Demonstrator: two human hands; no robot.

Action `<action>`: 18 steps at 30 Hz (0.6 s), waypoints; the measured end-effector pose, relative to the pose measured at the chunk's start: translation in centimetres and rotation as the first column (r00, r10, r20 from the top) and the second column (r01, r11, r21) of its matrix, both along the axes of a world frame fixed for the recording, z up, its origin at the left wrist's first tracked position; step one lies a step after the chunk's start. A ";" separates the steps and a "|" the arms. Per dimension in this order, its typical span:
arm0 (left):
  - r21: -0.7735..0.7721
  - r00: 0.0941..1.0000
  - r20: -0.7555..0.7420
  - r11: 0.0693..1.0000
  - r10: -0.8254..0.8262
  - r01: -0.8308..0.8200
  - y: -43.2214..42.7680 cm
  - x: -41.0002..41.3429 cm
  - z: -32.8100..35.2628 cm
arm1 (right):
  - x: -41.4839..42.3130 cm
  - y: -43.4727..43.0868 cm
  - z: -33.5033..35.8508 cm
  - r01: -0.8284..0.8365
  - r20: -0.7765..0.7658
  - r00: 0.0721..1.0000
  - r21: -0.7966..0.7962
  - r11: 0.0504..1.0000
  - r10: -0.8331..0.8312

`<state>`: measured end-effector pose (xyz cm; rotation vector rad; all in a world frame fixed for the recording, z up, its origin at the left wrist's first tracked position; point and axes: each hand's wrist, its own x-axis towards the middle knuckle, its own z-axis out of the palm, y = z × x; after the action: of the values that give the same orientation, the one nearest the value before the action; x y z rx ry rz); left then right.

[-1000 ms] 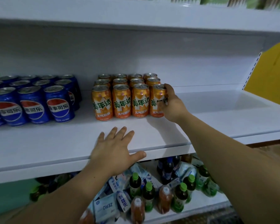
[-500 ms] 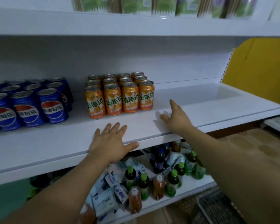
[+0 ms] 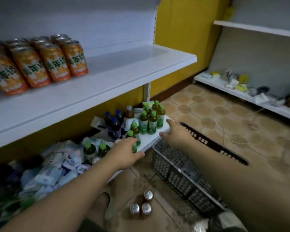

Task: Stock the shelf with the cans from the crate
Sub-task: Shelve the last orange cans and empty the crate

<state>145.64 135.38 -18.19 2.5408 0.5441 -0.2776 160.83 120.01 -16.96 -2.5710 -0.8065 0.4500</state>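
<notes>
Three cans (image 3: 146, 208) on floor (image 3: 224, 118) beside crate (image 3: 179, 180), left hand (image 3: 126, 154), right hand (image 3: 176, 134), fingers spread, holding nothing, at lower shelf edge (image 3: 149, 144)

Was bare-armed, left forearm (image 3: 65, 198) and right forearm (image 3: 241, 173) uncovered all the way to the left hand (image 3: 124, 154) and right hand (image 3: 176, 133), with a short-cut nail on the left thumb. Showed a bare rounded part of a leg (image 3: 99, 206), knee or foot unclear, crossed by a thin dark band (image 3: 108, 197). Wore dark grey-green cloth (image 3: 90, 228) at the bottom edge, too blurred to name.
</notes>
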 end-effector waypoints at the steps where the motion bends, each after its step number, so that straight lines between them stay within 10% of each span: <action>1: -0.043 0.999 -0.034 0.999 -0.008 0.007 -0.8 -0.1 -1.8 | -0.4 -1.0 -1.8 0.005 -0.026 1.000 -0.033 0.999 -0.006; 18: -0.356 0.884 -0.462 0.928 -0.075 -0.108 -1.7 2.8 -29.8 | -1.8 -2.0 -33.0 -0.007 -0.506 0.839 -0.376 0.927 -0.199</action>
<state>148.41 133.66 -47.95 2.0884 0.6211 -0.9190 159.06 118.02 -50.01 -2.5693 -0.4072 1.3274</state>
